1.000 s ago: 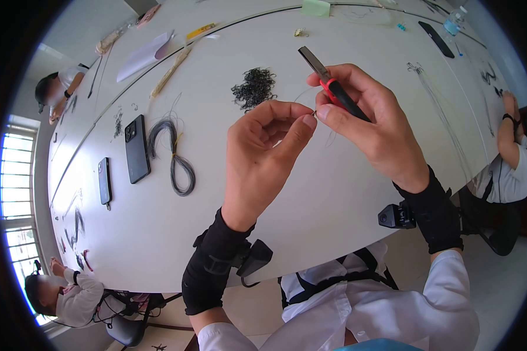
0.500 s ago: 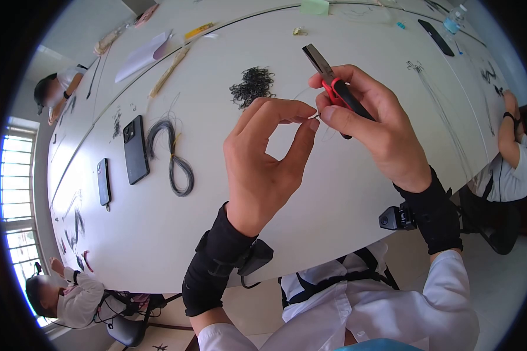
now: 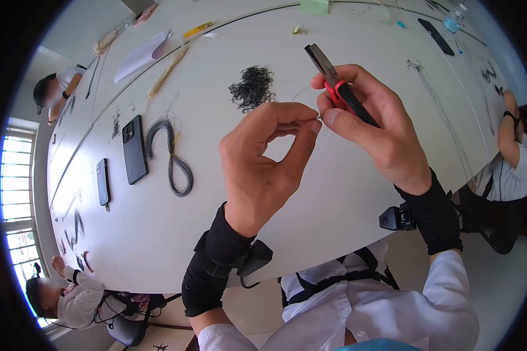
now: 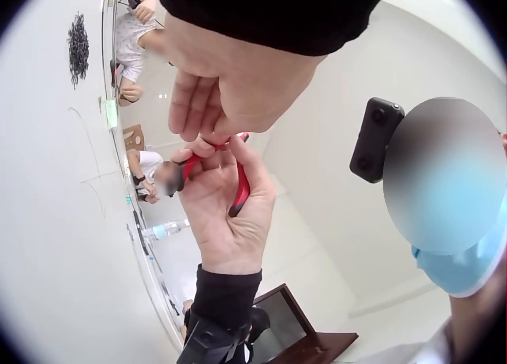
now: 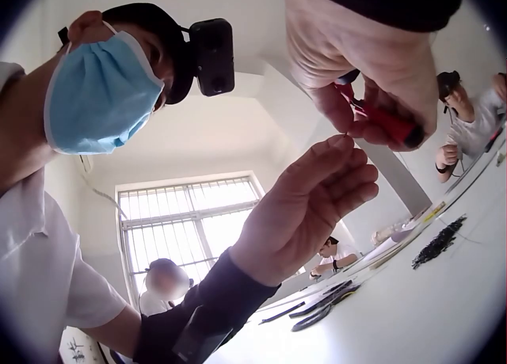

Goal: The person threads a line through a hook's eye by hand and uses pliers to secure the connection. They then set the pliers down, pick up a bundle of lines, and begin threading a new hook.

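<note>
In the head view my left hand (image 3: 249,161) pinches a tiny dark fish hook (image 3: 318,119) between thumb and forefinger, and the fingertips hide most of it. My right hand (image 3: 392,131) holds red-and-black pliers (image 3: 351,100) against the palm, their metal nose pointing up and away. Its thumb and forefinger tips meet the left fingertips at the hook. A thin clear line (image 3: 301,92) curves out behind the fingers. Beyond the left hand lies a pile of small black hooks (image 3: 252,88). Both wrist views show the fingertips together, with red handles (image 4: 242,190) in the right palm.
Left of the hands lie a tied coil of dark line (image 3: 181,175) and two phones, the nearer one (image 3: 136,149) larger. Hooks on long lines (image 3: 433,96) stretch along the right. A water bottle (image 3: 454,20) stands at the far right. Other people sit around the table.
The left fingers have shifted slightly, and the left hand sits a little further left. The pliers have turned a little in the right hand, and their jaws look slightly parted.
</note>
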Demonstrator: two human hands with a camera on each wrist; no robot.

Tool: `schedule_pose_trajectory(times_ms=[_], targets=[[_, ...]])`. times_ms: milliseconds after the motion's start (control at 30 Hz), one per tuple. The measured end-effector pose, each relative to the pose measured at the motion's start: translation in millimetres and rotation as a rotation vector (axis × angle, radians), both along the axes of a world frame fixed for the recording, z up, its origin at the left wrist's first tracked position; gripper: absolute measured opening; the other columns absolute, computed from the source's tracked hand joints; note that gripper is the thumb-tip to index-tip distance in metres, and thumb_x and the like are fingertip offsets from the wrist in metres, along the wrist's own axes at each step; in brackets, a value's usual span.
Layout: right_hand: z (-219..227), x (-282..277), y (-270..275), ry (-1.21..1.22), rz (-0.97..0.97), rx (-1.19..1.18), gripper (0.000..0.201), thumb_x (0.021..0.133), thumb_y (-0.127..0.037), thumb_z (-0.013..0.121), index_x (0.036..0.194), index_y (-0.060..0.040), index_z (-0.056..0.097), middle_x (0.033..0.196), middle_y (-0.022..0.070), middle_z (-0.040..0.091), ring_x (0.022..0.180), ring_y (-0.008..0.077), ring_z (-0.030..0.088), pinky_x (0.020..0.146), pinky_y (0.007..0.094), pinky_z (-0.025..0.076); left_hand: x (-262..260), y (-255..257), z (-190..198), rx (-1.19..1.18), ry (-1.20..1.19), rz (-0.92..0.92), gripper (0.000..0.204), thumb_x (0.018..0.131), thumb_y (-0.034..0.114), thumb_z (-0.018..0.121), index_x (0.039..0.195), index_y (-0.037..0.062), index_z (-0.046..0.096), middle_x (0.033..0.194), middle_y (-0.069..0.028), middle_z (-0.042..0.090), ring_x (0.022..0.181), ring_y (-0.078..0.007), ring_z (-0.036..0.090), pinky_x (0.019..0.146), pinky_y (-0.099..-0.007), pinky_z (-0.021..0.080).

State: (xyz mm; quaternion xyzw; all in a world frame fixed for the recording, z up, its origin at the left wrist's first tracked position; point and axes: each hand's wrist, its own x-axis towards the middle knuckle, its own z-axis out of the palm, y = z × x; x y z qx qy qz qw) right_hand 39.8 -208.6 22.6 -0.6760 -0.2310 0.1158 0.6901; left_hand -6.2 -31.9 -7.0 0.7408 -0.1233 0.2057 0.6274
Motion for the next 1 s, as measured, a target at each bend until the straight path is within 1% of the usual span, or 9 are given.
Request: schedule_pose_trajectory(times_ms=[100,267,367,500,700,767,800,867,1000], targets=[[5.9,-0.8,-2.6,0.082,0.031,0.011,0.031,0.094,-0.005,0.064,0.124,0.0018,0.059,0.097,0.0028,0.063,0.094,0.0101,0.062,0.09,0.0299,0.056,-1.1,-2.9,3.6,-0.013,-0.006,-0.019,0.014,0.086,-0.008,0.072,0.099,-0.0039,0.067,0.091,-0.0096,0.072,0.085,-0.0167,0.073,0.08,-0.0294,0.06],[4.8,-2.2,-3.3,0.091,0.043,0.014,0.031,0.094,-0.005,0.065,0.124,0.0015,0.06,0.097,0.0026,0.063,0.094,0.0104,0.063,0.09,0.0303,0.056,-0.8,-1.0,0.9,0.01,-0.008,-0.081,0.015,0.085,-0.01,0.072,0.097,-0.004,0.063,0.093,-0.0099,0.072,0.086,-0.0169,0.074,0.083,-0.0301,0.06],[5.7,-2.8,-3.7,0.088,0.044,0.008,0.031,0.094,-0.005,0.065,0.125,0.0013,0.06,0.096,0.0025,0.063,0.093,0.0106,0.063,0.089,0.0303,0.056,-0.3,-2.6,0.3,-0.03,-0.011,-0.084,0.017,0.085,-0.011,0.072,0.097,-0.0042,0.062,0.092,-0.0096,0.072,0.087,-0.0171,0.074,0.084,-0.0305,0.061],[8.0,-4.0,-3.8,0.07,0.031,-0.008,0.032,0.094,-0.005,0.065,0.125,0.0013,0.06,0.094,0.0025,0.063,0.092,0.0112,0.064,0.088,0.0307,0.056,-1.6,-3.3,3.2,-0.016,-0.004,-0.082,0.017,0.085,-0.012,0.071,0.097,-0.004,0.062,0.092,-0.0095,0.071,0.089,-0.0176,0.074,0.085,-0.0308,0.061],[11.0,-3.8,-5.1,0.12,0.061,0.002,0.031,0.095,-0.006,0.065,0.125,0.0009,0.061,0.094,0.0027,0.063,0.091,0.0119,0.065,0.088,0.0311,0.055,-2.1,-1.7,2.7,-0.03,0.012,-0.082,0.016,0.086,-0.011,0.072,0.097,-0.0042,0.063,0.093,-0.0097,0.072,0.089,-0.018,0.075,0.084,-0.0309,0.061],[8.0,-3.4,-5.1,0.101,0.056,-0.025,0.035,0.094,-0.015,0.066,0.126,-0.0031,0.059,0.096,-0.0001,0.063,0.089,0.008,0.059,0.079,0.0248,0.047,-2.3,-5.3,3.8,-0.086,0.01,-0.066,0.015,0.086,-0.011,0.072,0.096,-0.0043,0.063,0.092,-0.0095,0.072,0.089,-0.0181,0.075,0.084,-0.0309,0.061],[6.8,-3.3,-5.1,0.091,0.053,-0.039,0.037,0.094,-0.019,0.067,0.127,-0.0051,0.058,0.098,-0.0015,0.062,0.088,0.006,0.056,0.074,0.0217,0.043,-2.3,-4.7,4.1,-0.061,0.007,-0.071,0.015,0.086,-0.011,0.072,0.096,-0.0041,0.063,0.092,-0.0095,0.072,0.089,-0.0182,0.075,0.084,-0.031,0.061],[6.2,-3.9,-4.8,0.095,0.053,-0.035,0.036,0.094,-0.019,0.067,0.127,-0.0049,0.058,0.097,-0.0015,0.062,0.087,0.006,0.055,0.074,0.0218,0.042,-2.2,-2.5,4.5,-0.011,0.0,-0.08,0.014,0.086,-0.011,0.071,0.095,-0.0039,0.063,0.091,-0.0094,0.072,0.089,-0.0183,0.075,0.084,-0.031,0.061],[6.1,-3.6,-5.0,0.095,0.066,-0.033,0.036,0.094,-0.019,0.066,0.126,-0.0047,0.058,0.096,-0.0015,0.062,0.085,0.0059,0.054,0.072,0.0217,0.042,-2.1,-1.2,3.5,-0.003,0.005,-0.086,0.014,0.086,-0.011,0.071,0.096,-0.0038,0.063,0.092,-0.0096,0.072,0.089,-0.0185,0.075,0.085,-0.0311,0.062]])
